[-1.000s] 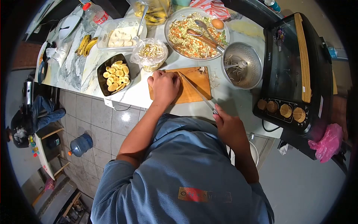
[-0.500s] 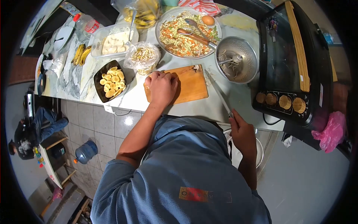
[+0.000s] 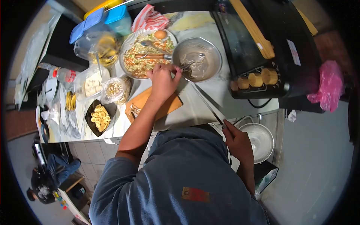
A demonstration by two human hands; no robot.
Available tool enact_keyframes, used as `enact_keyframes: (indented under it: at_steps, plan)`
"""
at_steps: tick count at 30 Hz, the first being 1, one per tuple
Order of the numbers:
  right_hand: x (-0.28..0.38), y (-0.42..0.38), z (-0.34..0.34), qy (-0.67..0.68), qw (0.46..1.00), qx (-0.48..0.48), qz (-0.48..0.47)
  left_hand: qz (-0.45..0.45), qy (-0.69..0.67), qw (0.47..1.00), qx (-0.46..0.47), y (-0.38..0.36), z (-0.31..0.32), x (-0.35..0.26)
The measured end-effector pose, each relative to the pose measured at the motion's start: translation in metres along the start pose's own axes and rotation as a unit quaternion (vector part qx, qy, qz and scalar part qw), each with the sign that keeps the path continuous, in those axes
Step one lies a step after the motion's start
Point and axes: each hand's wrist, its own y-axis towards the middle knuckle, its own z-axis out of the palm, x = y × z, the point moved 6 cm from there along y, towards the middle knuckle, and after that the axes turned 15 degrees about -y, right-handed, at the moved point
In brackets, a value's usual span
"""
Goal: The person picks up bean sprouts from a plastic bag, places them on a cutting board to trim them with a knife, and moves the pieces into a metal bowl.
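My left hand (image 3: 164, 80) is at the near-left rim of a metal pan (image 3: 210, 62), thumb and forefinger pinched together. What the fingertips hold, if anything, is not clear; a metal utensil's handle (image 3: 186, 67) lies right beside them. Pale strips of food sit inside the pan, which has a wooden handle (image 3: 153, 56). Low on the right, my right hand (image 3: 239, 144) grips a long knife (image 3: 208, 107), its blade pointing up and left over the counter edge. Under my left forearm lies a wooden cutting board (image 3: 168, 107) with pale strips (image 3: 134, 110) at its left end.
Beyond the board stands a round tray (image 3: 125, 45) of chopped vegetables with an egg (image 3: 160, 34). Left are a bag of pale shreds (image 3: 115, 90), a plastic tub (image 3: 80, 84) and a black bowl of banana slices (image 3: 99, 118). A black oven (image 3: 258, 86) borders the right; a person sits far left.
My left hand has moved from the board up and right to the pan, uncovering strips on the board. The knife stays in my right hand. The view has turned toward the right.
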Motion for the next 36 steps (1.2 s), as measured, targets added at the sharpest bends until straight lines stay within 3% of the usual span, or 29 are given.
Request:
enact_keyframes:
  at_steps: [5,9,11,17,21,29,36]
  plan:
    - [-0.023,-0.004,0.002,-0.006,1.000,-0.004,-0.002,0.009,0.016,0.999,0.044,0.028,0.032,-0.002]
    - [-0.030,0.002,-0.003,-0.005,1.000,-0.003,-0.028,-0.015,0.057,0.998,0.035,0.025,0.020,-0.006]
    - [-0.024,0.008,-0.009,-0.017,0.999,0.030,-0.026,-0.051,0.016,0.998,0.028,0.014,0.007,-0.001]
    - [-0.005,0.041,-0.012,-0.046,0.991,0.084,-0.092,-0.126,0.034,0.991,-0.027,-0.035,-0.038,0.021]
    - [0.019,0.060,-0.014,-0.049,0.980,0.096,-0.168,-0.195,-0.025,0.975,-0.099,-0.080,-0.070,0.042]
    - [0.052,0.079,-0.009,-0.093,0.961,0.134,-0.224,-0.319,0.080,0.928,-0.173,-0.158,-0.122,0.074]
    - [0.059,0.079,-0.004,-0.085,0.960,0.136,-0.230,-0.254,0.073,0.952,-0.157,-0.168,-0.130,0.086]
